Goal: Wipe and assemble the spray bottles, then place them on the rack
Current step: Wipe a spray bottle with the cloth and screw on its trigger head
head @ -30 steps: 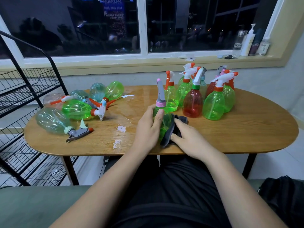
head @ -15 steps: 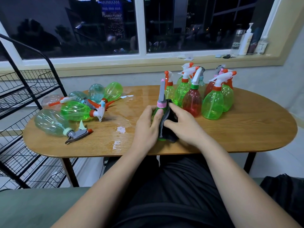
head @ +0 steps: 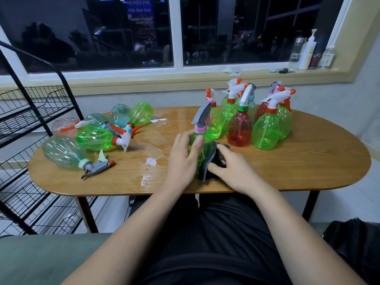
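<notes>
A green spray bottle (head: 202, 150) with a grey trigger head and pink collar stands upright near the table's front edge. My left hand (head: 183, 159) grips its body from the left, thumb across the front. My right hand (head: 232, 169) holds a dark cloth (head: 211, 167) against the bottle's lower right side. Several assembled bottles, green and red (head: 239, 130), stand in a group just behind. Several more bottles lie on their sides at the table's left, among them a green one (head: 94, 138) and a clear one (head: 63, 153).
A black wire rack (head: 30, 112) stands left of the wooden table (head: 308, 165). Wet patches and chipped spots mark the tabletop's middle. Bottles and a pump dispenser (head: 307, 52) sit on the windowsill. A dark bag (head: 353, 243) lies at lower right.
My right hand slid the cloth up the bottle's side to near its shoulder, then back down to the lower part. My left hand kept its grip and the trigger head now points left.
</notes>
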Tool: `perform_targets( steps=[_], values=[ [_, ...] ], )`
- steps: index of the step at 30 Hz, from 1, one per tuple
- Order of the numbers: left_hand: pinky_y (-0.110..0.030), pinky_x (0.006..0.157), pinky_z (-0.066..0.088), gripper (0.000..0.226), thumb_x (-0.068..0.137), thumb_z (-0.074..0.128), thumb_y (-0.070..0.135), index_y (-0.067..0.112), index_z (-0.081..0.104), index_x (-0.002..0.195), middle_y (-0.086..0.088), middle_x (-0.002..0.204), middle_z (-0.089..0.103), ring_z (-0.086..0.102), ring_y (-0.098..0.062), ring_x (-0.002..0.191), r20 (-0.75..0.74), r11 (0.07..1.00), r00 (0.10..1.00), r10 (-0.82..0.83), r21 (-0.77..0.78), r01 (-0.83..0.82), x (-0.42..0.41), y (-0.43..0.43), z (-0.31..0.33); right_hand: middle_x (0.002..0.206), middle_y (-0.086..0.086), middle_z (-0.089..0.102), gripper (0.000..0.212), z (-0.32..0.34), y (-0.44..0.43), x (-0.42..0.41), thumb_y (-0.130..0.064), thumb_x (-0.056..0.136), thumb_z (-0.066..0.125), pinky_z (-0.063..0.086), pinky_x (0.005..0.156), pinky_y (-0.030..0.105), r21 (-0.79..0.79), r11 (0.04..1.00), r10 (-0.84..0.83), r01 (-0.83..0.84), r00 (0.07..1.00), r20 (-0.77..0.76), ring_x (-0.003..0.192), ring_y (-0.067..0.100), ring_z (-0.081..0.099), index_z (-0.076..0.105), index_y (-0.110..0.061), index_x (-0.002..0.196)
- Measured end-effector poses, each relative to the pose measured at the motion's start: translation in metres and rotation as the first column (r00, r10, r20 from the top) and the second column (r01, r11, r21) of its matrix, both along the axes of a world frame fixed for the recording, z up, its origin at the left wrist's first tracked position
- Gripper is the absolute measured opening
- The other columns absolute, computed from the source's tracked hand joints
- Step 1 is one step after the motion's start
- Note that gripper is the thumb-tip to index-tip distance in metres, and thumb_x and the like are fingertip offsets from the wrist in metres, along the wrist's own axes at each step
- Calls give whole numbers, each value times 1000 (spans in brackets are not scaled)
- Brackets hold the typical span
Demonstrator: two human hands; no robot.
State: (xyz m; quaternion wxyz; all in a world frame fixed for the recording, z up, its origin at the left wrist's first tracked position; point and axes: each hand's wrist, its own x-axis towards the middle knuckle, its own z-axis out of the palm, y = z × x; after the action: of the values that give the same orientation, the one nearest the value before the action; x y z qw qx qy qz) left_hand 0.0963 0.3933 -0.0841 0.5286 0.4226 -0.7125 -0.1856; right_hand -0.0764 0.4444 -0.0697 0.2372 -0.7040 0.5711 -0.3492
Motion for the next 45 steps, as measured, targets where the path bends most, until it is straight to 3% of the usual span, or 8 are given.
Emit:
perform_targets(
  steps=[5,15,22,27,33,38,42,45],
  values=[
    [-17,96,44,54,100,53,63,23,60,135,12,122,62,58,0,117,-24,999,1000,-17,29,18,-1,2,3,111,-15,72,43,1,-6,-2,-48,85,76,56,98,41,42,999,9,-4,994,-112,107,8,67,59,-36,122],
    [-19,82,47,27,105,63,42,23,56,123,15,107,70,65,5,99,-68,996,996,-56,71,61,-2,3,4,95,-9,72,41,21,-11,14,-31,74,69,56,90,51,-103,994,41,-28,991,126,91,16,68,62,-31,115],
    [-24,106,43,42,104,58,52,27,65,137,7,120,52,56,-8,122,-16,1000,1000,-7,6,7,0,-1,-1,121,-12,66,51,2,-7,17,-42,83,67,54,99,49,-131,991,7,7,994,108,112,16,64,49,-42,131],
    [-14,97,41,40,106,58,47,25,64,139,10,116,53,56,-2,115,-16,1000,1000,16,-1,-16,1,1,1,118,-13,68,49,-5,-7,14,-52,82,65,54,99,46,-66,998,-14,17,999,44,109,15,65,51,-39,126],
    [-28,100,48,39,109,52,47,27,56,143,11,131,62,58,-3,125,-62,1000,998,10,24,-8,1,-1,-1,130,-7,62,52,-16,-12,8,-43,89,72,51,91,38,-55,998,-24,14,983,-183,114,18,60,48,-27,132],
    [-20,90,48,32,108,53,48,32,58,136,16,120,70,64,0,113,-81,998,997,-8,54,13,1,5,4,138,-3,55,61,-21,-15,9,-49,89,70,47,110,43,-61,998,-38,20,950,-310,132,18,51,47,-25,140],
    [-12,82,45,27,108,56,45,31,61,130,17,112,72,65,2,105,-91,998,996,-18,64,23,2,7,6,121,-7,65,41,-9,-17,8,-47,89,74,48,91,35,-31,999,-38,32,983,-182,112,14,59,56,-27,121],
    [-15,85,46,24,109,57,39,27,65,128,16,110,74,67,2,104,-103,996,993,-59,63,66,1,8,7,114,-12,69,37,6,-15,10,-36,93,72,46,90,31,-73,997,-18,17,1000,-4,105,9,62,58,-29,126]
  ],
)
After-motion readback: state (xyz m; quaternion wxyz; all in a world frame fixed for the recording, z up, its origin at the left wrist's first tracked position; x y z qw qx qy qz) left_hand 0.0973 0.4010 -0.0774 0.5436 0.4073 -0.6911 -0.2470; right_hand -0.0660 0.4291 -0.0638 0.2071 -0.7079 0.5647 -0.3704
